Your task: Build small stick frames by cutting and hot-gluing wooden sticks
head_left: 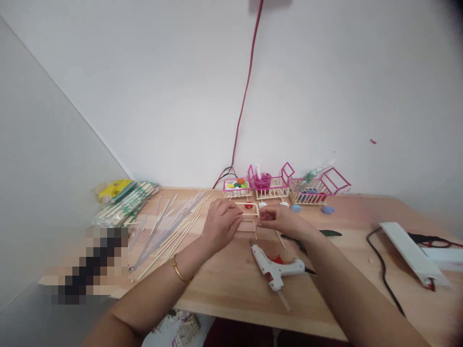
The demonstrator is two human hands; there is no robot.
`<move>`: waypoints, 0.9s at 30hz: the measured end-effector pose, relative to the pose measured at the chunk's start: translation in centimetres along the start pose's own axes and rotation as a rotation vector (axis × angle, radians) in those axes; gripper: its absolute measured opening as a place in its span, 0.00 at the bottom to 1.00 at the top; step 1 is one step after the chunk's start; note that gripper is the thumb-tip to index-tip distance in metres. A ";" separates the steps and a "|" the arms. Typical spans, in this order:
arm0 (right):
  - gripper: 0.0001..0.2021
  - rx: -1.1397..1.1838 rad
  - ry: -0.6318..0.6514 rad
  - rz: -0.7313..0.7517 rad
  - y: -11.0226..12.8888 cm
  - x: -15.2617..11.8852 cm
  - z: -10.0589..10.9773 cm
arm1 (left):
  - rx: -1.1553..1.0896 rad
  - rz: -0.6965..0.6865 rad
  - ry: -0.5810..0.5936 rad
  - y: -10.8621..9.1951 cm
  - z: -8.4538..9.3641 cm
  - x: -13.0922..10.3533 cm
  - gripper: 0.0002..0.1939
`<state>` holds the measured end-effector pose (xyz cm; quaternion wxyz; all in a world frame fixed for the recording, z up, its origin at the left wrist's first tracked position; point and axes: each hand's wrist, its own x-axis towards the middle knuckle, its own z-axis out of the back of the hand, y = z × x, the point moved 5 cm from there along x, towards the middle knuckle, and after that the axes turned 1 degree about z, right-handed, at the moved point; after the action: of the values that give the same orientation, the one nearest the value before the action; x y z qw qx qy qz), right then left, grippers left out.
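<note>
Holding a small stick frame point(249, 222), the left hand point(220, 224) and right hand point(280, 219) pinch it, maybe loosely, mid wooden table point(224, 284); glue gun point(277, 267) near the front edge, white wall behind.

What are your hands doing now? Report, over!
Left hand and right hand both pinching small stick frame. Glue gun lying close below, untouched.

I'm looking at a home craft corner: wooden table point(231, 289) against a bare wall, glue gun point(277, 268), bamboo sticks point(170, 231), little pink stick baskets point(275, 187)
</note>
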<state>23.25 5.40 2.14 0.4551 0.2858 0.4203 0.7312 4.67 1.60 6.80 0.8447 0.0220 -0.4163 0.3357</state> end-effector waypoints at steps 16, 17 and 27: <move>0.06 -0.046 -0.017 0.061 2.4 -0.7 -0.1 | 0.238 -0.024 0.149 -2.2 -2.6 2.3 0.08; 0.06 -0.055 -0.016 0.066 2.5 -0.7 -0.1 | 0.231 -0.027 0.147 -2.2 -2.6 2.2 0.08; 0.07 -0.136 -0.050 0.070 2.7 -0.8 0.0 | 0.199 -0.022 0.118 -2.0 -2.6 1.9 0.08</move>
<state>22.47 4.05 4.51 0.4577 0.2871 0.3480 0.7662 8.38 1.92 6.93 0.8651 0.0905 -0.3300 0.3667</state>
